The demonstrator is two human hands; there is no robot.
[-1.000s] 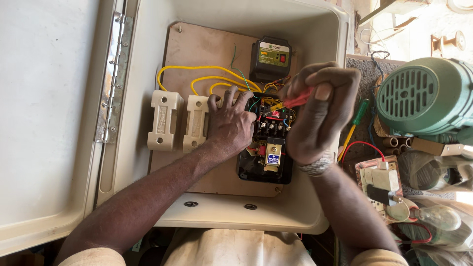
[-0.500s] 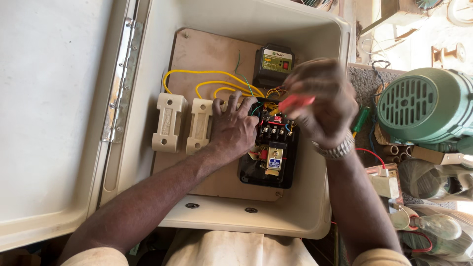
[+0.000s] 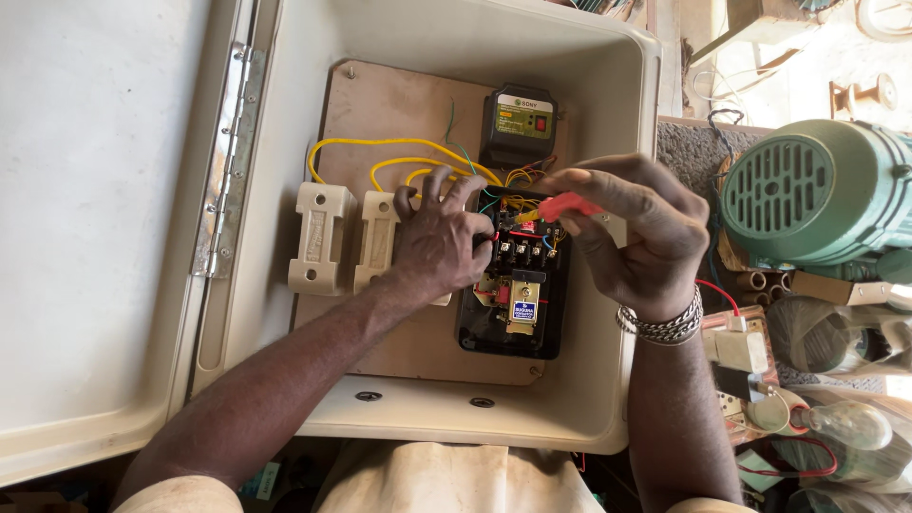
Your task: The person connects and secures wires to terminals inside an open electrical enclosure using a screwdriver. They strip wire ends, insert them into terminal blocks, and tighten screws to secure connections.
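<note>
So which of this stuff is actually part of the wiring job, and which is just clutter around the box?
In the job:
left hand pressed on the black contactor
right hand holding the red-handled screwdriver
yellow wires
cream fuse holders
black unit with red button
cream enclosure

Lying about:
green motor
glass bulb
white plug

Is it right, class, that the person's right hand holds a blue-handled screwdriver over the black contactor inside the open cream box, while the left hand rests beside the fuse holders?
Not quite. The head view shows the screwdriver has a red handle, not blue. The rest stands: the right hand holds it over the black contactor in the open cream box, and the left hand rests beside the fuse holders.
</note>
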